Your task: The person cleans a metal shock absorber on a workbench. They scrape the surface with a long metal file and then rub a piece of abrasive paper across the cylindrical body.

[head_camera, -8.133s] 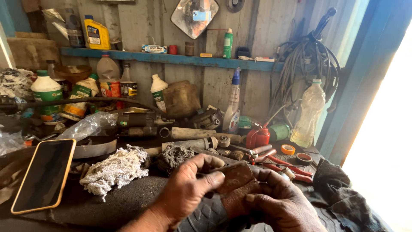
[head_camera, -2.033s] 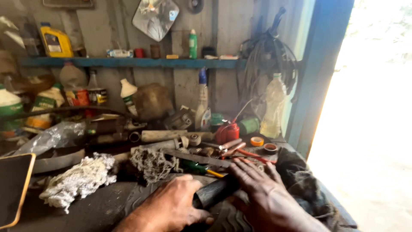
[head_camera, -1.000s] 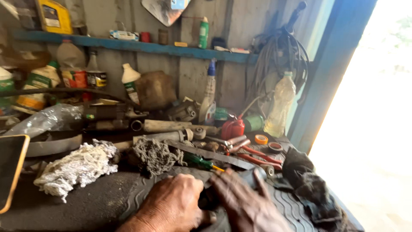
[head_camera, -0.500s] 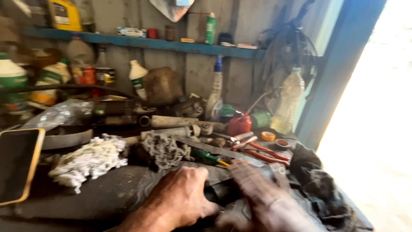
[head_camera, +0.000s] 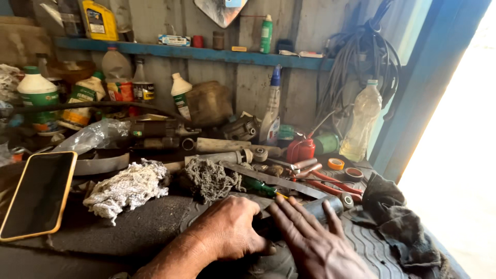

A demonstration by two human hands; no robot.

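A dark rubber tube [head_camera: 325,205] lies across a black ribbed mat [head_camera: 369,245] at the front of the workbench. My left hand [head_camera: 227,230] is wrapped around the tube's near part, fingers curled over it. Beside it, my right hand [head_camera: 312,240] rests flat on top of the tube with its fingers stretched out and spread. Only the tube's right end shows beyond my fingers; the rest is hidden under both hands.
A phone in an orange case [head_camera: 36,194] lies at the left. White rags [head_camera: 126,186] and a dark rag wad [head_camera: 209,178] sit behind my hands. Red-handled pliers [head_camera: 330,183], a green screwdriver [head_camera: 261,186], tape rolls [head_camera: 336,164], a red oil can [head_camera: 301,150] and bottles crowd the back; a dark cloth [head_camera: 398,217] lies right.
My right hand has gone from gripping the tube's end to lying flat on it with fingers spread. The left hand keeps its hold. The view has swung slightly left.
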